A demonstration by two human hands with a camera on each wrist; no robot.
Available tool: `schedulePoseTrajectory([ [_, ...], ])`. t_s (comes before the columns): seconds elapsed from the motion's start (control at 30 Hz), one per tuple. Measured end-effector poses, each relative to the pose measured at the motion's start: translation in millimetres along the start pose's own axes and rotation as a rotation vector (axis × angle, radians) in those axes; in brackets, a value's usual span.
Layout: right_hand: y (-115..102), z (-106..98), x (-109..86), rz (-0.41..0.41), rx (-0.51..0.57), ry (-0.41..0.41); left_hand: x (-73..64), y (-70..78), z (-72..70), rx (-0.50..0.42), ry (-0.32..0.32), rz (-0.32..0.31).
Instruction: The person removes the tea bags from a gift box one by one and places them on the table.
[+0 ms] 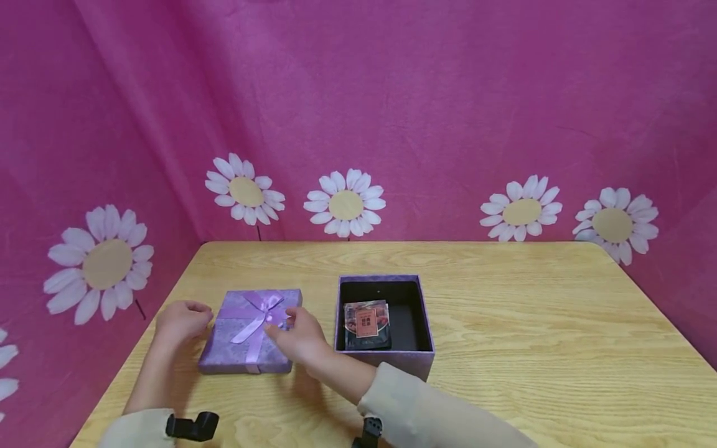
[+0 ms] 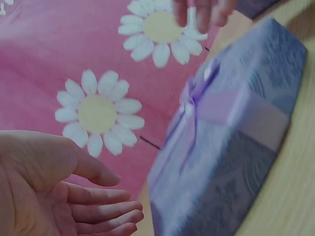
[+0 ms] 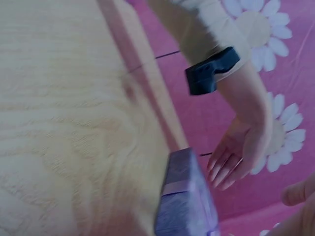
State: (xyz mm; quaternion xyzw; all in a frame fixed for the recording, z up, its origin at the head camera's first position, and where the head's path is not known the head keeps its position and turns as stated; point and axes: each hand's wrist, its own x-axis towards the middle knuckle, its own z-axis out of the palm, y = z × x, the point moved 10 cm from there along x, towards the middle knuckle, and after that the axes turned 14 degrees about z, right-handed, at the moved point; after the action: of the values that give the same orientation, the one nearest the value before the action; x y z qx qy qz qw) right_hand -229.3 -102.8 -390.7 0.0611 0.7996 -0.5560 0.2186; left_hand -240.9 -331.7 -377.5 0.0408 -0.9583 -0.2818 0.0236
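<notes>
A purple patterned gift-box lid (image 1: 232, 345) lies on the table, topped by a lilac ribbon bow (image 1: 266, 309). My left hand (image 1: 182, 322) is beside the lid's left edge; in the left wrist view its fingers are relaxed and hold nothing. Over the lid's right part is my right hand (image 1: 302, 336), thumb and fingers apart near the bow. In the right wrist view, only part of that hand's thumb side shows at the lower right edge. The matching box (image 1: 386, 359) stands uncovered to the right, with a dark square packet (image 1: 366, 323) bearing a reddish label inside.
The wooden table (image 1: 532, 323) reaches back to a pink curtain (image 1: 426, 124) printed with white daisies. The same cloth hangs along the left side. Black wrist-camera mounts (image 1: 193, 427) sit at both sleeves.
</notes>
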Motion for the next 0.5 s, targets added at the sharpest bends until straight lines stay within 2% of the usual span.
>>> schedulePoseTrajectory([
  [0.27, -23, -13, -16.0, -0.077, 0.098, -0.090, 2.8, 34.1, -1.5, -0.079, 0.110, 0.046],
  [0.4, -32, -21, -20.4, -0.109, 0.180, -0.157, 5.6, 59.4, 1.8, -0.115, 0.165, 0.106],
  [0.5, -34, -32, -21.6, -0.110, 0.194, -0.187, 7.6, 78.6, 8.0, -0.160, 0.185, 0.151],
])
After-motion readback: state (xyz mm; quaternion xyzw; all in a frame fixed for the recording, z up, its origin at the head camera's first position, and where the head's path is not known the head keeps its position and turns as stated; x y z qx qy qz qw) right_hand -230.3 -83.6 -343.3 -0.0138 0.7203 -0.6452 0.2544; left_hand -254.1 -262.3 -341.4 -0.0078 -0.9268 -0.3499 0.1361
